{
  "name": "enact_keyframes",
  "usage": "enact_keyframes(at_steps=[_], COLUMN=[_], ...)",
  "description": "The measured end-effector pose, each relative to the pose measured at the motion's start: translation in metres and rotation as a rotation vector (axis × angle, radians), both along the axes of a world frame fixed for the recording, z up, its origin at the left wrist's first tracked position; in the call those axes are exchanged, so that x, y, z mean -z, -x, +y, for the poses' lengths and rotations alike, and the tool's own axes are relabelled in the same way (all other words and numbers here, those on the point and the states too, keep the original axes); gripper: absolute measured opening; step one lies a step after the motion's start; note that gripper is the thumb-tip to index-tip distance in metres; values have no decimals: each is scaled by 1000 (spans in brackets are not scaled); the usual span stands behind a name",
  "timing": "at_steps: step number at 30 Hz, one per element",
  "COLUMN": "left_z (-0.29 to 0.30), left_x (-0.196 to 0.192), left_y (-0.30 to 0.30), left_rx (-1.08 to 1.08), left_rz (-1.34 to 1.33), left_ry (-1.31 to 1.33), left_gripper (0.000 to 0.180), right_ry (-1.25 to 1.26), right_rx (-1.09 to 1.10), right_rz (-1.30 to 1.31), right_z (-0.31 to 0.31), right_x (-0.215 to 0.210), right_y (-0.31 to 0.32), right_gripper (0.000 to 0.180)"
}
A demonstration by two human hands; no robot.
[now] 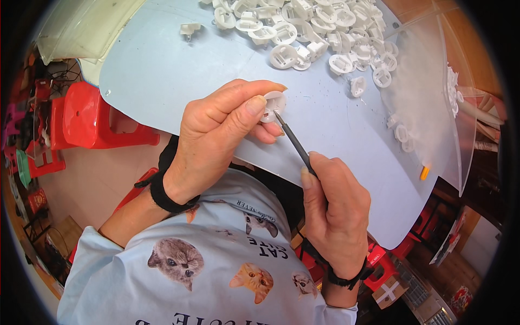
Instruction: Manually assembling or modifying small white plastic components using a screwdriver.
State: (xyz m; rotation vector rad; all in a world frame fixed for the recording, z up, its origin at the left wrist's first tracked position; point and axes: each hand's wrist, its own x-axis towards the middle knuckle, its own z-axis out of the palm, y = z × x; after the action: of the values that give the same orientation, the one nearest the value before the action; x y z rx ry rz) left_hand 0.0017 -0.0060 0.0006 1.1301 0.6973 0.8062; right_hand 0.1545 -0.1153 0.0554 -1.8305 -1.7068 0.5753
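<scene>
A small round white plastic part (277,102) is pinched between the thumb and fingers of my left hand (214,122), a little above the table's near edge. My right hand (338,208) is closed round a slim dark grey pointed tool (295,142). Its tip meets the face of the white part, near the middle. Whether the tool is a blade or a driver is too small to tell. Beyond my hands lies a heap of similar white plastic parts (284,33). One stray part (189,30) sits left of the heap, another (358,86) at its near side.
The pale blue table (157,70) has a rounded edge. On its right stands a translucent plastic bin (428,103) with white parts around it. A small orange-yellow piece (424,173) lies near the right edge. Red stools (89,116) stand at left; a cream tub (81,32) is at far left.
</scene>
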Motion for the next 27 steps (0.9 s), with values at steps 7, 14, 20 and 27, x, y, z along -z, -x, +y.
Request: enact_keyframes(at_steps=[7,14,20,27], left_z=[-1,0,-1,-4], left_x=[1,3,4,6], left_y=[-1,-1,1,0], left_rx=[-5,-3,7,-12], left_rz=[10,23,47,12], left_ry=[-31,-19,-65,-97], left_gripper=[34,35,36,36], right_ry=[6,4,128,366], right_rx=[4,-73,-73,62], right_rz=[-72,-234,163,503], right_z=[-1,3,7,8], right_x=[0,-3,-6,-8], right_y=[9,1,-12,-3], right_gripper=[29,33,17,9])
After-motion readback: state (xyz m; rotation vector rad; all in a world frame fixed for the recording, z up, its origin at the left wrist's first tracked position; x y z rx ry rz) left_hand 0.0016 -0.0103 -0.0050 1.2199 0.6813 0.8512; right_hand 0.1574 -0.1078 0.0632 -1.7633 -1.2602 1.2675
